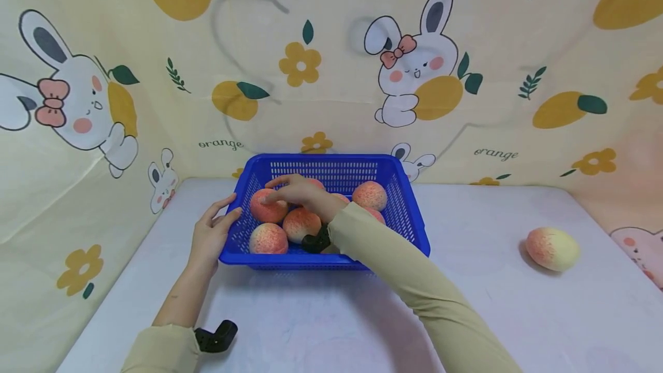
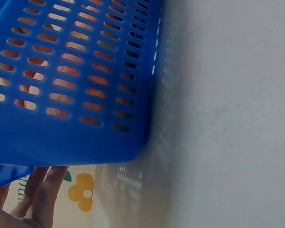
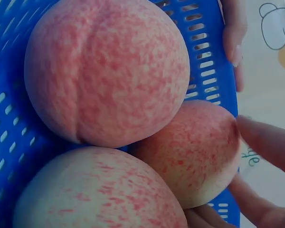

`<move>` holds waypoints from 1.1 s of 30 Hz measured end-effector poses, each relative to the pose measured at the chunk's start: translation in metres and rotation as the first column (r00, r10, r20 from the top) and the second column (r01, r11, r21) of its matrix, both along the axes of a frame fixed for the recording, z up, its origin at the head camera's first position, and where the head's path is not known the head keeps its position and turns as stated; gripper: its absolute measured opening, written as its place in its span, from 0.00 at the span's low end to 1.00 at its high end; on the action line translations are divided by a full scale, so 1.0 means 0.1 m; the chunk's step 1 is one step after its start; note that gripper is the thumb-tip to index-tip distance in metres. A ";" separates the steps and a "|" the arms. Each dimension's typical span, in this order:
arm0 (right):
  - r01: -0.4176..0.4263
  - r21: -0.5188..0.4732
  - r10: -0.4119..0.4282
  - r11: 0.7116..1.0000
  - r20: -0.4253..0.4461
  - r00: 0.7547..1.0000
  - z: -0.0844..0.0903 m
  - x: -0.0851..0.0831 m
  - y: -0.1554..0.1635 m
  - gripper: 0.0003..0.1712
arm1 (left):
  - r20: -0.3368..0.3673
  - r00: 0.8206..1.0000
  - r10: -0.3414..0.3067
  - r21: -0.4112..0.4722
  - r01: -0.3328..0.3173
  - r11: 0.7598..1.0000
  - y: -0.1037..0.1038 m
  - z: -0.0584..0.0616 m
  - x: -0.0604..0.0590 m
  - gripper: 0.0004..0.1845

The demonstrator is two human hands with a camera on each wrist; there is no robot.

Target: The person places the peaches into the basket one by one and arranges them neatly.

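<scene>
One blue basket (image 1: pixel 331 167), six peaches visible inside, one loose peach (image 1: pixel 552 248) on table (image 1: pixel 466 304); right hand (image 1: pixel 300 191) grips basket peach (image 1: pixel 268 206), left hand (image 1: pixel 209 235) flat against basket wall

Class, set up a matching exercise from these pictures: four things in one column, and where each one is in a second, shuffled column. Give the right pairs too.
Things
1. left hand
2. right hand
3. lone peach
4. blue basket

Places
A. alone on the table, far right
B. middle of the table, holding peaches
C. on a peach inside the basket
D. at the basket's left rim

Pairs: 1-D, 2-C, 3-A, 4-B
</scene>
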State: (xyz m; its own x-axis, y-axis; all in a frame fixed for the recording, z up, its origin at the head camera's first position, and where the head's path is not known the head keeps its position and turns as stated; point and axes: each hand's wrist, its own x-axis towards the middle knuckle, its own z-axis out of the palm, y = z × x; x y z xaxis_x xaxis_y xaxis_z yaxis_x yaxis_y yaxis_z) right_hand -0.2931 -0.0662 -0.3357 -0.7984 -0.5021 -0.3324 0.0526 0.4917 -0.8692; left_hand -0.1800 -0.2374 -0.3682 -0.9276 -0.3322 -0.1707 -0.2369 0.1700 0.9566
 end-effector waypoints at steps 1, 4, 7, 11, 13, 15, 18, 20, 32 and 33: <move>-0.028 0.024 0.028 0.999 -0.010 1.000 -0.01 0.00 0.00 0.29 | 0.000 1.000 0.000 0.000 0.000 1.000 0.00 0.00 0.00 0.29; -0.073 0.099 0.077 0.992 -0.034 0.996 -0.01 -0.01 0.01 0.30 | -0.002 1.000 0.001 0.004 -0.001 1.000 0.00 -0.01 0.00 0.29; -0.077 0.164 0.083 0.984 -0.030 0.996 0.00 0.00 0.03 0.32 | -0.007 1.000 0.002 0.015 -0.001 1.000 0.00 -0.02 0.00 0.29; -0.082 0.219 0.091 0.972 -0.031 0.995 0.05 0.02 0.08 0.32 | -0.008 1.000 0.002 0.024 -0.001 1.000 -0.01 -0.02 -0.01 0.29; -0.092 0.229 0.102 0.969 -0.032 0.994 0.09 0.04 0.12 0.31 | -0.008 1.000 0.000 0.025 0.000 1.000 -0.01 -0.02 -0.01 0.29; -0.101 0.203 0.108 0.974 -0.024 0.994 0.12 0.05 0.17 0.29 | -0.007 1.000 -0.003 0.021 0.003 1.000 -0.01 -0.02 0.00 0.29; -0.110 0.120 0.111 0.987 -0.002 0.994 0.14 0.05 0.24 0.25 | -0.004 1.000 -0.001 0.002 0.001 1.000 -0.02 -0.01 0.00 0.29; -0.111 0.069 0.110 0.991 0.009 0.994 0.16 0.05 0.31 0.25 | 0.002 1.000 -0.002 -0.009 0.002 1.000 -0.01 -0.01 0.00 0.29; -0.111 -0.083 0.117 0.990 0.073 0.991 0.25 0.06 0.76 0.26 | 0.019 1.000 -0.002 0.018 0.002 1.000 0.00 0.01 0.02 0.30; -0.100 -0.089 0.107 0.991 0.081 0.991 0.25 0.06 0.81 0.26 | 0.019 1.000 -0.005 0.019 0.005 1.000 0.01 0.01 0.02 0.30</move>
